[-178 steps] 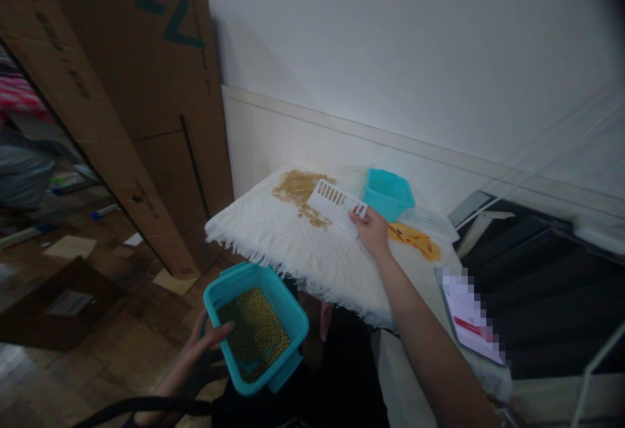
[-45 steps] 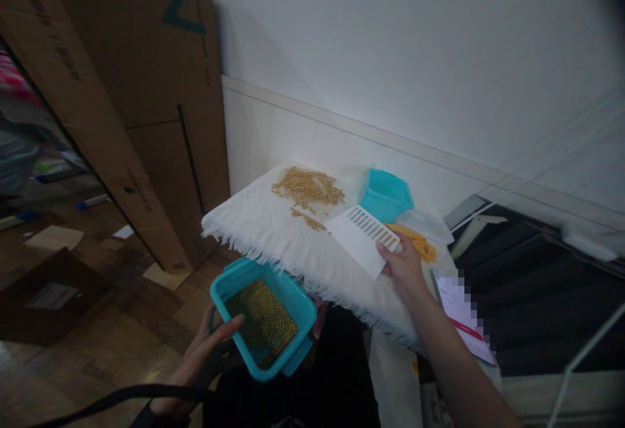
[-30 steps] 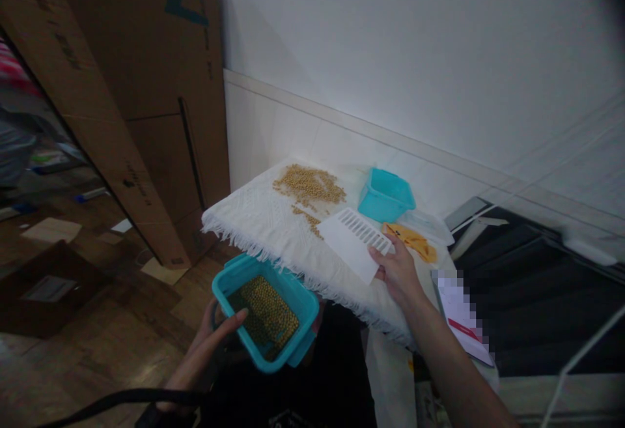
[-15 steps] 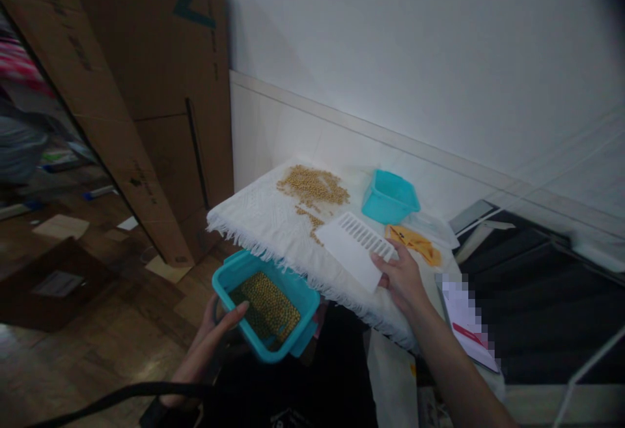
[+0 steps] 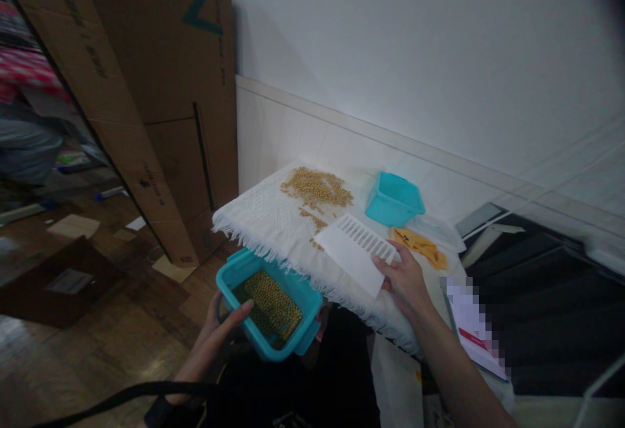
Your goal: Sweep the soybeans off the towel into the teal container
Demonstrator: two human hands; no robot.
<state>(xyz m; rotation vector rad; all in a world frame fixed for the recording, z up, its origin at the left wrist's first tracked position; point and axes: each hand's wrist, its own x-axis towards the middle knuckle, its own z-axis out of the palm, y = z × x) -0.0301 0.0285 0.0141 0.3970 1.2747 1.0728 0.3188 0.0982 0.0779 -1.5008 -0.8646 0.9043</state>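
My left hand (image 5: 225,325) grips the near left rim of a turquoise plastic bin (image 5: 308,299), thumb over the edge. Inside it lies a layer of yellowish beans (image 5: 276,304). The bin is held below the table's fringed front edge. My right hand (image 5: 403,275) is closed on the right end of a flat white plate with a row of slots (image 5: 352,255). That slotted plate is over the white tablecloth (image 5: 258,214), beside scattered soybeans (image 5: 317,188); whether it touches the cloth I cannot tell.
A second turquoise bin (image 5: 394,200) stands at the back of the table, with a yellow cloth (image 5: 420,247) before it. A notebook (image 5: 476,324) lies at the right edge. Tall cardboard boxes (image 5: 170,76) stand at left; a white wall (image 5: 390,43) rises behind.
The whole view has shifted slightly, so everything appears a little farther right. Both hands keep the same holds, and the beans look unchanged.
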